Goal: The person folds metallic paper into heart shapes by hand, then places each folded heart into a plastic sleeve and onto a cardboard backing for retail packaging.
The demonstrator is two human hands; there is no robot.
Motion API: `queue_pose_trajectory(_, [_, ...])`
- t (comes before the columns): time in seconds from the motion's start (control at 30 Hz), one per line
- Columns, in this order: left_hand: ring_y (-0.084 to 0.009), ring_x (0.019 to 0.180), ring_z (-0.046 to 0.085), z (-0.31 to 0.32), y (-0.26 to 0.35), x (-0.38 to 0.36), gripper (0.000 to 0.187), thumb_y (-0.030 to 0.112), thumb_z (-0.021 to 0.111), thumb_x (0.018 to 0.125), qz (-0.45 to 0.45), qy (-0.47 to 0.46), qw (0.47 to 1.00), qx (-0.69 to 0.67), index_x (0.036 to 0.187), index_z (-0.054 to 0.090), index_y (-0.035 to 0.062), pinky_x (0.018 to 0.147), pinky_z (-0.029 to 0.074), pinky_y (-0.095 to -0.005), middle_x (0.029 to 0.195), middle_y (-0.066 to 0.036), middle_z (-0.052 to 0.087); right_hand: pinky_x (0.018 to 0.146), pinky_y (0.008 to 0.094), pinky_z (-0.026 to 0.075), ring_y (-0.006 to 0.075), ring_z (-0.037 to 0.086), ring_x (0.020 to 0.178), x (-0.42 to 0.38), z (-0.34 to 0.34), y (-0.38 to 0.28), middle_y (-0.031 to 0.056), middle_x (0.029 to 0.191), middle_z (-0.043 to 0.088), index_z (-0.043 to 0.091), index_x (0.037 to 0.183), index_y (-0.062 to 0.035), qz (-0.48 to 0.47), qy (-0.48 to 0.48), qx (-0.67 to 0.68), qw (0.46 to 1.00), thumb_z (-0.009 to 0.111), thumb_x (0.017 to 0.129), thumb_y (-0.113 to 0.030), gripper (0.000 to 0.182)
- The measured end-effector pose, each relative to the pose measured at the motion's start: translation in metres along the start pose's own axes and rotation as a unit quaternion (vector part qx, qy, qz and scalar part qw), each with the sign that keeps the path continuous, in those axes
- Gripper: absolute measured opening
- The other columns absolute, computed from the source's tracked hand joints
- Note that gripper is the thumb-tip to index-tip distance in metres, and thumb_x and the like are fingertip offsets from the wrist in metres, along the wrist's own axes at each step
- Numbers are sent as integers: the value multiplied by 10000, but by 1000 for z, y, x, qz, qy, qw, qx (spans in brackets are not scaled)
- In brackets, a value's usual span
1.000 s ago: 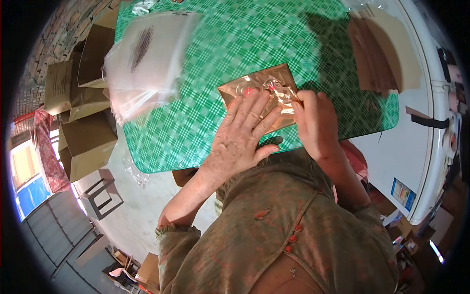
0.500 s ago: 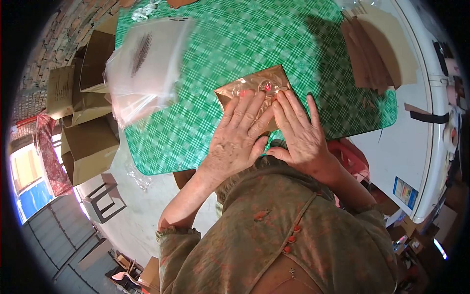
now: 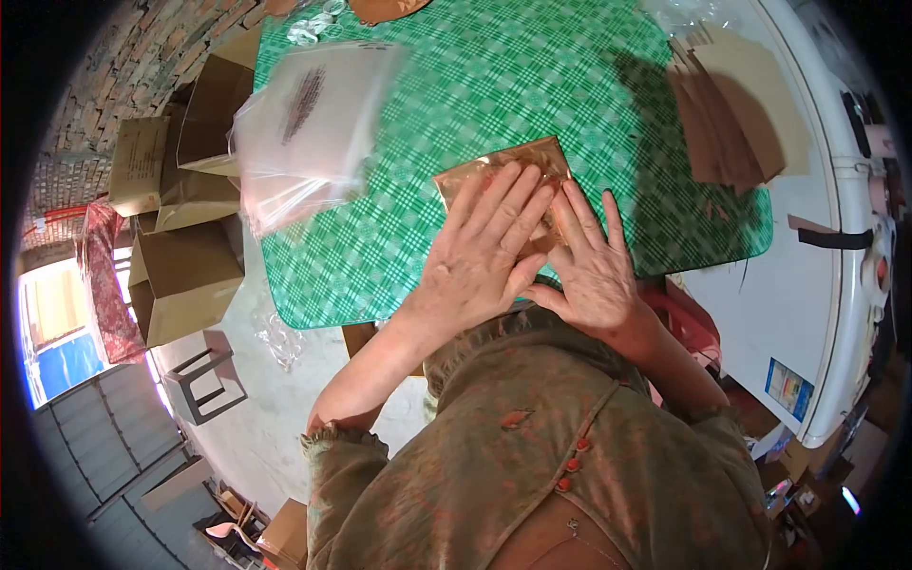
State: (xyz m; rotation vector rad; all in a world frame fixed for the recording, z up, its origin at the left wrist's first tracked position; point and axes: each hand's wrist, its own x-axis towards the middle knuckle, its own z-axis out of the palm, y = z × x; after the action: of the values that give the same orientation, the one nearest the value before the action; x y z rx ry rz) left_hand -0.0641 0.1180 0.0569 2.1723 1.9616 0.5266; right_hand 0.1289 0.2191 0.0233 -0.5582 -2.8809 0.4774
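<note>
Both hands lay flat on a shiny copper-coloured packet (image 3: pixel 513 161) that rested on the green checked tabletop (image 3: pixel 456 85), a little back from its near edge. The left hand (image 3: pixel 484 256) covered most of the packet's near half, fingers stretched out and slightly fanned, palm down, gripping nothing. The right hand (image 3: pixel 589 266) sat just beside it, touching it at the thumb side, fingers likewise spread and pressed onto the packet's right portion; nothing was pinched in its grip either. Only the far edge and the far left corner of the packet showed beyond the fingertips.

To the left, a stack of clear plastic bags (image 3: pixel 313 123) with dark print lay on the tabletop and hung over its left edge, well apart from the hands. At the far right corner a pile of brown paper sheets (image 3: pixel 731 114) lay fanned, partly on the tabletop and partly on a white appliance (image 3: pixel 817 285) that stood against the table's right side. At the far edge sat part of a brown piece (image 3: pixel 385 9) and some small clear wrappers (image 3: pixel 309 28). Open cardboard boxes (image 3: pixel 185 275) stood on the floor along the left side of the table, with a small stool (image 3: pixel 204 385) nearer. No object lay between the hands and the packet.
</note>
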Motion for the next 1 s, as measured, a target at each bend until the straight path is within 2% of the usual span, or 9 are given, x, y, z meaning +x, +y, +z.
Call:
queue_pose_trajectory(0.03, [-353, 1593, 307, -1, 2, 5, 761, 340, 650, 988, 2, -1, 1000, 11, 1632, 395, 25, 1306, 233, -534, 1698, -175, 365, 1296, 651, 62, 360, 160, 1639, 0, 0, 1, 223, 1727, 274, 623, 1436, -84, -2, -11, -5, 1000, 749, 864, -587, 772])
queue_pose_trajectory(0.17, [-362, 1582, 326, 19, -8, 12, 762, 403, 619, 1009, 17, 18, 1000, 14, 1634, 397, 28, 1303, 238, -534, 1688, -181, 381, 1291, 664, 66, 371, 161, 1638, -1, 2, 4, 230, 1726, 271, 697, 1287, -63, -10, -2, 19, 1000, 733, 874, -591, 671])
queue_pose_trajectory(0.27, [-357, 1587, 315, 35, -22, 12, 760, 460, 561, 1041, 23, 27, 999, -10, 1643, 376, 34, 1307, 224, -530, 1697, -181, 365, 1290, 663, 70, 371, 174, 1635, 1, -1, 1, 240, 1720, 283, 683, 1294, -31, -11, 13, 29, 999, 710, 912, -539, 636])
queue_pose_trajectory(0.33, [-344, 1608, 276, 36, -22, 10, 759, 522, 475, 1086, 19, 17, 1000, -7, 1665, 334, 52, 1319, 190, -524, 1728, -167, 315, 1288, 663, 70, 374, 193, 1630, 0, -4, 3, 244, 1711, 298, 628, 1375, 1, -16, 5, 33, 999, 687, 939, -466, 641])
queue_pose_trajectory(0.47, [-355, 1605, 279, 35, -22, 11, 767, 525, 489, 1077, 14, 6, 1000, 10, 1654, 351, 39, 1318, 197, -526, 1716, -177, 332, 1287, 656, 74, 374, 245, 1613, 3, -17, 16, 234, 1694, 337, 469, 1537, 49, -23, 15, 58, 998, 633, 974, -334, 701])
queue_pose_trajectory(0.57, [-361, 1604, 277, 35, -18, 12, 756, 516, 501, 1073, 5, -6, 1000, 19, 1637, 380, 28, 1319, 197, -528, 1707, -181, 346, 1290, 646, 82, 375, 276, 1599, 14, -27, 28, 216, 1673, 377, 383, 1591, 56, -41, 36, 36, 998, 616, 983, -311, 747])
queue_pose_trajectory(0.73, [-361, 1608, 265, 33, -19, 12, 738, 494, 517, 1065, 7, -24, 999, 21, 1620, 410, 18, 1324, 180, -530, 1692, -184, 366, 1298, 627, 88, 329, 312, 1591, 34, -25, 27, 160, 1650, 432, 390, 1600, 19, -69, 14, 18, 997, 613, 980, -322, 742])
queue_pose_trajectory(1.0, [-337, 1614, 257, 34, -18, 13, 708, 470, 490, 1078, -9, -33, 999, 9, 1626, 406, 30, 1332, 144, -515, 1696, -169, 363, 1298, 604, 142, 355, 360, 1557, 49, -15, 32, 207, 1624, 445, 421, 1565, 63, -58, 29, 7, 998, 663, 947, -321, 766])
